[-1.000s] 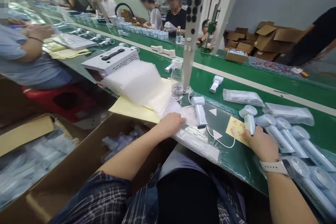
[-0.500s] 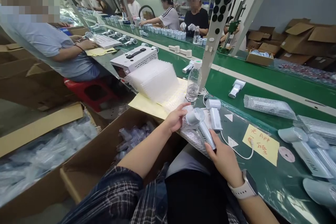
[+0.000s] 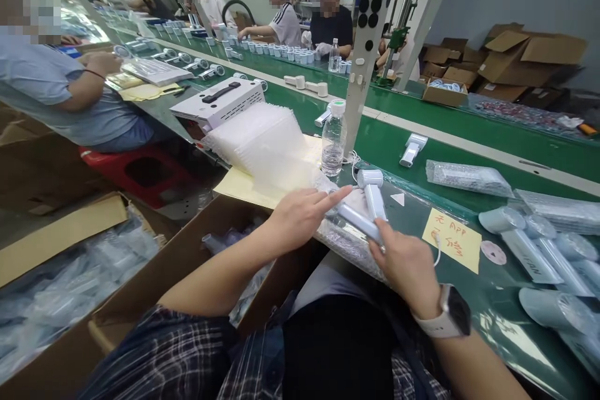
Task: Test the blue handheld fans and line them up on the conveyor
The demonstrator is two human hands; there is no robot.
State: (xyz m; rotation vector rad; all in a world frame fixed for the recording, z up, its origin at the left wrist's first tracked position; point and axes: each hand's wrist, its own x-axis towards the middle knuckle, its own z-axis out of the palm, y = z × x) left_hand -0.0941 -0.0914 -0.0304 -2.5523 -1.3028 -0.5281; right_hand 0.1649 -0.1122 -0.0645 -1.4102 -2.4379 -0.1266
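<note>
A pale blue handheld fan (image 3: 357,219) lies across between my two hands, just above the near table edge. My right hand (image 3: 405,262), with a white-strapped watch on the wrist, is closed around the end of its handle. My left hand (image 3: 300,215) is at the head end, its index finger stretched over the fan and the other fingers curled; it hides most of the head. Right behind, a second handheld fan (image 3: 374,195) rests on the table. Clear plastic wrap (image 3: 349,244) lies on the edge below the held fan.
A water bottle (image 3: 332,144) stands by the metal post, beside a stack of white foam sheets (image 3: 262,137) and a white case (image 3: 218,106). More fans (image 3: 532,253) and a yellow note (image 3: 452,240) are at right. Open cartons (image 3: 70,300) stand at left. Co-workers sit along the green belt.
The fan has turned so its head is now mostly behind my left hand, whose index finger has stretched out across it. My right hand still grips the handle. The view has shifted slightly.
</note>
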